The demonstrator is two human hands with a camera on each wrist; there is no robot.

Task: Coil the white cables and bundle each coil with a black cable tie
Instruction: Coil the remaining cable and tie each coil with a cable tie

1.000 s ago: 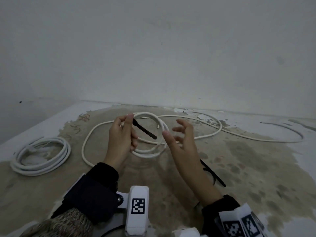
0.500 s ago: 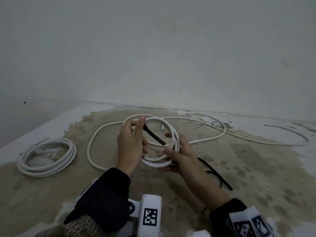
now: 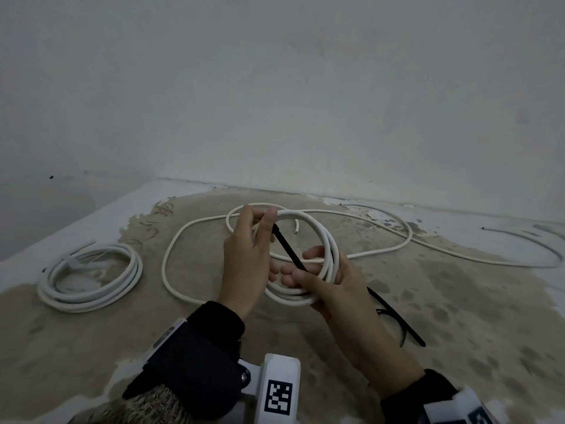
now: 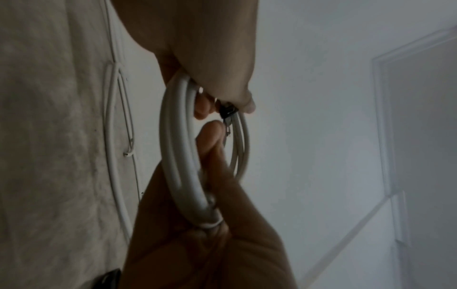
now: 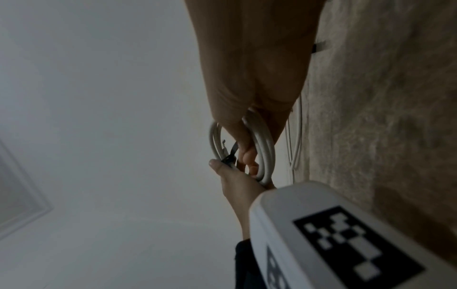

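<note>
A small coil of white cable (image 3: 331, 249) is held up between both hands. My left hand (image 3: 266, 228) grips the coil's top and pinches the head of a black cable tie (image 3: 287, 246) against it. The tie slants down across the coil's opening to my right thumb. My right hand (image 3: 301, 272) grips the coil's lower right, fingers curled through the loops. The left wrist view shows the coil (image 4: 178, 156) edge-on with the tie head (image 4: 228, 111) under my thumb. In the right wrist view, the coil (image 5: 264, 148) and tie (image 5: 231, 154) sit between both hands.
A finished white coil (image 3: 91, 276) lies on the floor at the left. A long loose white cable (image 3: 397, 240) snakes over the stained floor behind my hands, toward the right wall. Spare black ties (image 3: 394, 316) lie right of my right wrist.
My right hand, open in the air a second ago, has closed on the coil's lower right and met the tie's tail. The left hand kept its hold on the tie and coil.
</note>
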